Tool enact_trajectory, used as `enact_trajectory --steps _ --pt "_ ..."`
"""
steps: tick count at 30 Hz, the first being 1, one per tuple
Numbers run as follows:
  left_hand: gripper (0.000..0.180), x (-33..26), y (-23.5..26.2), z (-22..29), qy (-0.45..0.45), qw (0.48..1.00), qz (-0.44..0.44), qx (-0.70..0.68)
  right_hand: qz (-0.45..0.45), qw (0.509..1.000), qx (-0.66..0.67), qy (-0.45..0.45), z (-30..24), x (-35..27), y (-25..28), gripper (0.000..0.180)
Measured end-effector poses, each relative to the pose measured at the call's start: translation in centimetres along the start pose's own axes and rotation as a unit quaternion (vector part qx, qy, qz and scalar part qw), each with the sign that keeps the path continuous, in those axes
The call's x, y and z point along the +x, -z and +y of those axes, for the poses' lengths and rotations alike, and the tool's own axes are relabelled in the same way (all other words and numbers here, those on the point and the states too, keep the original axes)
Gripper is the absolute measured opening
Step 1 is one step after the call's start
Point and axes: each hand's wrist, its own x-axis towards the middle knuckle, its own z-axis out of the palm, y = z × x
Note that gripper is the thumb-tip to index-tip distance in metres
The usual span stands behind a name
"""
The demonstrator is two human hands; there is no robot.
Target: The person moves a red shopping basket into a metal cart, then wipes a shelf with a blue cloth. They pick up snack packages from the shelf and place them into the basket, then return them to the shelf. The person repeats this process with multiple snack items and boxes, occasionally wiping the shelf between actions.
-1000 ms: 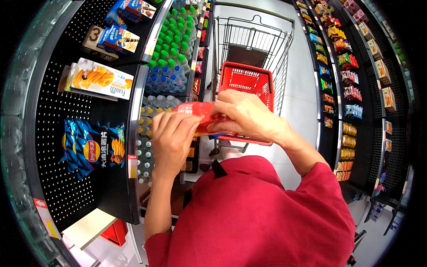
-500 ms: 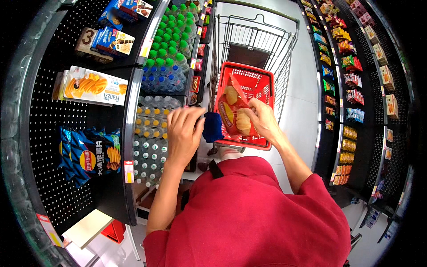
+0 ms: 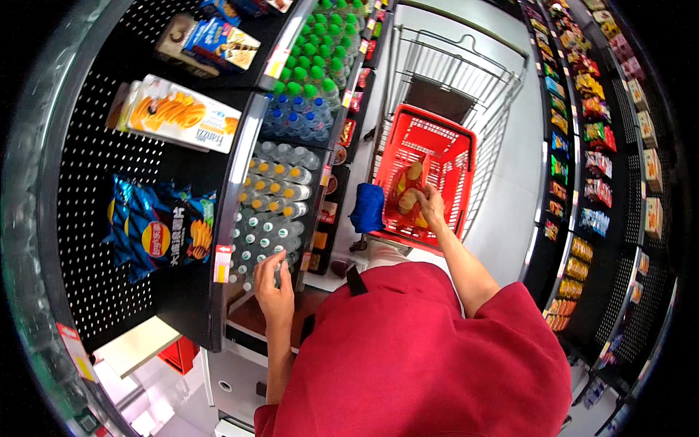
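Inside a red plastic basket (image 3: 466,156), my right hand (image 3: 431,207) has its fingers closed on the edge of a red and yellow bag of potato chips (image 3: 408,200). The bag is low in the basket, partly covered by the hand. My left hand (image 3: 274,293) holds nothing, its fingers apart, beside the shelf bottles with white and green caps (image 3: 256,240). Between the hands, a bunched blue fabric item (image 3: 368,207) sits against the basket's near left corner.
The basket sits at the near end of a wire shopping cart (image 3: 502,95). On the left shelf are blue chip bags (image 3: 156,229) and a white pastry box (image 3: 186,113). Green-capped bottles (image 3: 313,62) stand beyond. A snack rack (image 3: 582,146) lines the aisle's right.
My right hand has lowered the chip bag deeper into the basket. My left hand has drawn back from beside the blue fabric, down and left toward the bottles. The view has shifted.
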Motion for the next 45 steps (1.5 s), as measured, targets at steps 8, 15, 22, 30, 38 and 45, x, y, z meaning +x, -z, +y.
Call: enact_trajectory --steps 8,15,22,30,38,45 --pt "0.024 1.5 8.4 0.4 -0.030 0.978 0.183 0.092 -0.146 0.970 -0.179 -0.083 10.0 2.1 -6.4 0.020" --pt "0.035 4.4 15.7 -1.2 -0.066 0.907 0.387 0.156 -0.139 0.952 0.169 -0.212 11.4 3.3 -4.8 0.025" --pt "0.031 6.7 18.1 -5.6 0.075 0.926 0.352 -0.114 -0.145 0.984 0.104 -0.012 -3.8 -2.5 0.3 0.027" --pt "0.013 6.6 16.3 -4.3 0.010 0.920 0.320 -0.225 -0.189 0.954 0.148 0.179 -23.8 -10.7 1.1 0.020" --pt "0.014 2.7 18.0 3.0 -0.171 0.948 0.208 -0.171 -0.030 0.819 0.027 0.573 -41.2 -19.8 7.1 0.050" --pt "0.016 1.8 13.1 3.7 -0.170 0.943 0.002 -0.285 -0.140 0.808 -0.085 0.566 -38.9 -21.3 7.8 0.033"
